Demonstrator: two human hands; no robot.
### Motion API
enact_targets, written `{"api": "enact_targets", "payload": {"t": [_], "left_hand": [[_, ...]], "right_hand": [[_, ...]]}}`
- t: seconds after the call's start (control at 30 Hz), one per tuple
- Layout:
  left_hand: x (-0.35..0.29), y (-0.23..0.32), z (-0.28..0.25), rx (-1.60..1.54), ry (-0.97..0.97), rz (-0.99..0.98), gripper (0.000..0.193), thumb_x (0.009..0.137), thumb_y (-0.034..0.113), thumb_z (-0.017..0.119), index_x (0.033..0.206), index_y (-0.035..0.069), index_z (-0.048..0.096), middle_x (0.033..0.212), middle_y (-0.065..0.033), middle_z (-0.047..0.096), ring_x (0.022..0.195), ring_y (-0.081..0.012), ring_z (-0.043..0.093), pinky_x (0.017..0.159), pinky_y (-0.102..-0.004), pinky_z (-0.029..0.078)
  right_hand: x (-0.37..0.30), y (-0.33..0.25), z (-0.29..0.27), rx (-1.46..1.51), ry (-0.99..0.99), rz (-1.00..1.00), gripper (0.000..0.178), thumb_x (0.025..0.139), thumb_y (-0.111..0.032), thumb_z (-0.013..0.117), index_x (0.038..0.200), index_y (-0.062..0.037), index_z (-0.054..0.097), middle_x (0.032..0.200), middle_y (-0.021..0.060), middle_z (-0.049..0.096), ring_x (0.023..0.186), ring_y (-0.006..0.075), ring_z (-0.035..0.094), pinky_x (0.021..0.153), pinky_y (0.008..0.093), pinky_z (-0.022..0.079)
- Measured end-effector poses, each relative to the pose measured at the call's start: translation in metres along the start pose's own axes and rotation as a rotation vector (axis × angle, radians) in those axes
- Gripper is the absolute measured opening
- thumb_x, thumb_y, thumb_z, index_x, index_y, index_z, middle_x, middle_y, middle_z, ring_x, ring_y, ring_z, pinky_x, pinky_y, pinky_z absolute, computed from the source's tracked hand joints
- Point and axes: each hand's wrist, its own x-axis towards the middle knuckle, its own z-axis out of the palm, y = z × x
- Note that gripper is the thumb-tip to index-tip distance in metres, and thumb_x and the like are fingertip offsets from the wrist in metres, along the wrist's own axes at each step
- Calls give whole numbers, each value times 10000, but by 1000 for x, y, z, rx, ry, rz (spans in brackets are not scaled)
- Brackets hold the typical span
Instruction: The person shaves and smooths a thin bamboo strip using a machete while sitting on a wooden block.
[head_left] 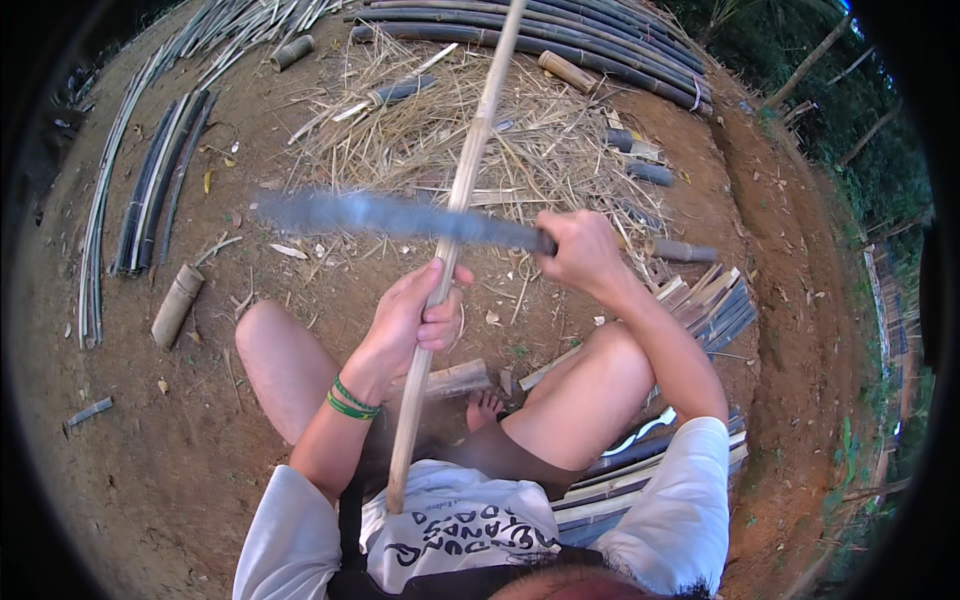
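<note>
My left hand (412, 312) is wrapped round a long pale bamboo strip (468, 172). One end of the strip rests against my shirt; the other runs up past the top of the view. In my right hand (580, 250) is the dark handle of a machete (380, 216). Its long blade, smeared by motion, lies crosswise over the strip just above my left hand and points left. Whether the edge bites into the bamboo I cannot tell. Below the left hand, a short bamboo piece (455, 380) lies on the ground between my bent legs.
A heap of shavings (430, 130) covers the ground ahead. Dark bamboo poles (560, 45) lie behind it, and more split poles (160, 180) at the left. A bamboo section (178, 307) lies near my left knee. Split bamboo pieces (710, 305) are stacked by my right knee.
</note>
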Motion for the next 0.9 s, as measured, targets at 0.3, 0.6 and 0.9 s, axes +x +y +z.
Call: {"api": "enact_targets", "payload": {"t": [0.3,0.6,0.9], "left_hand": [[-8,1,-25,-446,-284,-111,328,1107,377,358,1004,103,504,607,79,316,425,-1,265,361,-178,230],[-19,10,-26,-278,-277,-36,322,1101,386,377,997,105,494,612,71,320,430,-13,266,363,-193,204],[-32,16,-13,-134,-176,-37,314,1105,377,369,983,108,475,601,76,326,418,0,269,339,-172,225]], "right_hand": [[16,-2,-4,76,19,99,89,780,-188,683,775,-102,663,591,116,651,527,308,654,540,428,521],[36,10,-17,25,-11,267,108,732,-169,709,812,-109,669,617,113,658,549,293,665,546,423,532],[38,15,-12,-41,220,13,102,770,-156,700,773,-108,610,614,80,638,484,262,622,481,400,481]]}}
